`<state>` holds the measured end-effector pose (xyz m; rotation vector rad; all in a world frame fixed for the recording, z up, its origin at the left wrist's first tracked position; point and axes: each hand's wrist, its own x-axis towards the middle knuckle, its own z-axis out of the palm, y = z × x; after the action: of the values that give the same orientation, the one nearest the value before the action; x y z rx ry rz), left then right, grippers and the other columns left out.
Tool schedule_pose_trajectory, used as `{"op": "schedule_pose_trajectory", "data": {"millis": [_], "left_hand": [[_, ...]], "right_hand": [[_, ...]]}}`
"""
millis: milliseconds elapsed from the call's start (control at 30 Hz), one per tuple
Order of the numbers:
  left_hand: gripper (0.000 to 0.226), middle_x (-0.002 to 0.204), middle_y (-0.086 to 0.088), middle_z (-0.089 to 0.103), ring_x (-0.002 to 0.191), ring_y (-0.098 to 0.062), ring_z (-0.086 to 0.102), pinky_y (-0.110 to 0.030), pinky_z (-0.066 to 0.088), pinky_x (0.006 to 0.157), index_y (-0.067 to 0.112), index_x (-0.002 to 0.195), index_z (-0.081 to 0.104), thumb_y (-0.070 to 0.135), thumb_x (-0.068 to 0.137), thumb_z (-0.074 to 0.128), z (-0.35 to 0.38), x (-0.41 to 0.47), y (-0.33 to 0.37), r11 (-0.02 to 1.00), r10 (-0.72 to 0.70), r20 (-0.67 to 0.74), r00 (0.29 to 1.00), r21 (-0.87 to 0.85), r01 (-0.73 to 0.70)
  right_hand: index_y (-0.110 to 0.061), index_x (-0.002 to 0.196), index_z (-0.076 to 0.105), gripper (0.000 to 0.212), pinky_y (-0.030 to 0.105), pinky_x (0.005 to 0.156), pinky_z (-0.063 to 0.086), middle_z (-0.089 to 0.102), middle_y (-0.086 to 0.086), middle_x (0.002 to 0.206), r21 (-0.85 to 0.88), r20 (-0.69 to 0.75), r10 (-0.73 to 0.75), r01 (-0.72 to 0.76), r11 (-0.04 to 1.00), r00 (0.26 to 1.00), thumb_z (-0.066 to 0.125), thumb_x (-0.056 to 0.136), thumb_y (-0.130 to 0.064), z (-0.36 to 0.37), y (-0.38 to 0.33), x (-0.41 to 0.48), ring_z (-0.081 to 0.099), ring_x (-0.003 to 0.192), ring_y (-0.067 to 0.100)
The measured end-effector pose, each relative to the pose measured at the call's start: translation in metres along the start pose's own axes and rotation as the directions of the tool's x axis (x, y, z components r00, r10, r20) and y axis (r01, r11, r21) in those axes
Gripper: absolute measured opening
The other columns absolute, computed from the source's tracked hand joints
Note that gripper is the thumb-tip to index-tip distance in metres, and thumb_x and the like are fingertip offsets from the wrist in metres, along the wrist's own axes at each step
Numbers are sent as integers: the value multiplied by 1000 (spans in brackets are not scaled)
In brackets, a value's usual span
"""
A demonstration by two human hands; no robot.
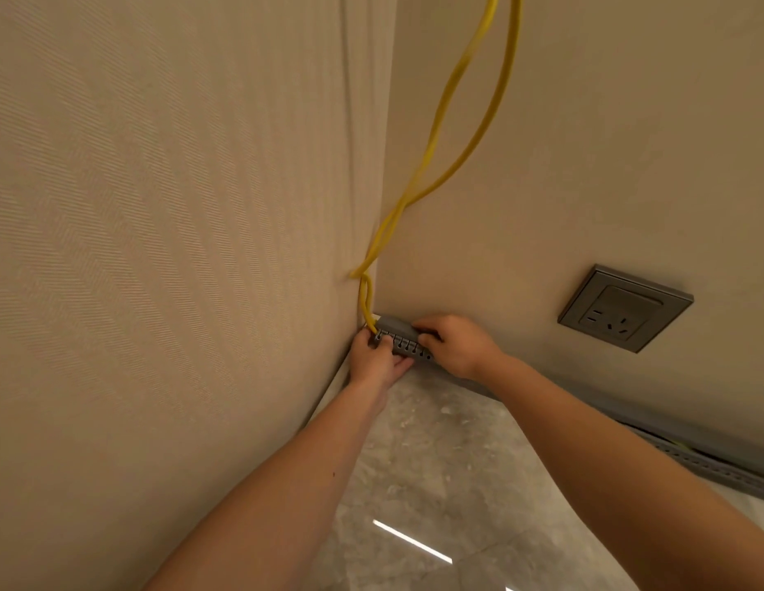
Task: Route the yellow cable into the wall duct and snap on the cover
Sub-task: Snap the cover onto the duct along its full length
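Yellow cable [456, 76] enters the grey duct [403, 346]; left hand [378, 358] and right hand [455, 345], each grip curled on it.

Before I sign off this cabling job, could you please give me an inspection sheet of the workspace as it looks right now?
Surface: pale wall meets textured wall at a corner; marbled floor below.
Job's things: grey slotted duct at the pale wall's foot; smooth cover on its corner end; duct uncovered further right.
Clutter: nothing seen.
Grippers: left hand holds the duct's corner end; right hand grips the cover.
Cables: yellow cable hangs doubled and enters the duct at the corner.
Surroundings: grey wall socket, nothing plugged in.
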<state>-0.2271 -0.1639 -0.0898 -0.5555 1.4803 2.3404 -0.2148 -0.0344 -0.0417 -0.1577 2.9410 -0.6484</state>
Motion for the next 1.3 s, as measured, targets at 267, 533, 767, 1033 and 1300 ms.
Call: {"op": "schedule_pose_trajectory", "data": {"millis": [267, 533, 767, 1033, 1300], "left_hand": [[32, 120, -13, 55, 89, -21, 62, -29, 55, 69, 16, 131, 45, 5, 102, 38, -2, -8, -1, 995, 57, 34, 998, -86, -54], [23, 94, -5, 65, 79, -14, 66, -20, 58, 58, 9, 121, 54, 10, 101, 44, -6, -9, 3, 995, 98, 54, 994, -30, -97], [20, 96, -9, 68, 81, -17, 69, -24, 60, 64, 8, 115, 54, 5, 101, 41, -8, -9, 4, 993, 113, 130, 985, -29, -111], [21, 105, -15, 69, 91, -20, 69, -24, 58, 65, 3, 115, 58, 8, 101, 43, -12, -8, 1, 992, 124, 154, 980, -12, -124], [23, 114, -12, 67, 98, -17, 69, -25, 58, 73, 18, 105, 63, 10, 101, 42, -20, -7, -2, 995, 102, 209, 973, -28, -98]], "right_hand": [[-27, 124, 62, 33, 38, 84, 50, 69, 6, 115, -68, -5, -21, 20, 997, 1000, 43, 97, -20, 1, 1, 3, 61, 103, 29], [-32, 122, 62, 33, 38, 78, 50, 69, 5, 107, -108, 53, -46, 52, 993, 997, 43, 97, -23, -10, -1, 6, 61, 97, 28], [-25, 106, 65, 34, 30, 60, 37, 69, 5, 95, -238, 6, -30, 31, 971, 1000, 50, 90, -51, -3, -10, 6, 62, 87, 27], [-19, 58, 48, 66, 30, 54, 34, 50, -2, 61, -308, -65, 163, -175, 935, 984, 31, 82, -77, 2, -39, 23, 51, 68, 22], [-20, 56, 45, 60, 26, 45, 28, 49, -2, 59, -258, -31, 175, -177, 950, 984, 47, 79, -75, -2, -36, 34, 45, 55, 15]]}}
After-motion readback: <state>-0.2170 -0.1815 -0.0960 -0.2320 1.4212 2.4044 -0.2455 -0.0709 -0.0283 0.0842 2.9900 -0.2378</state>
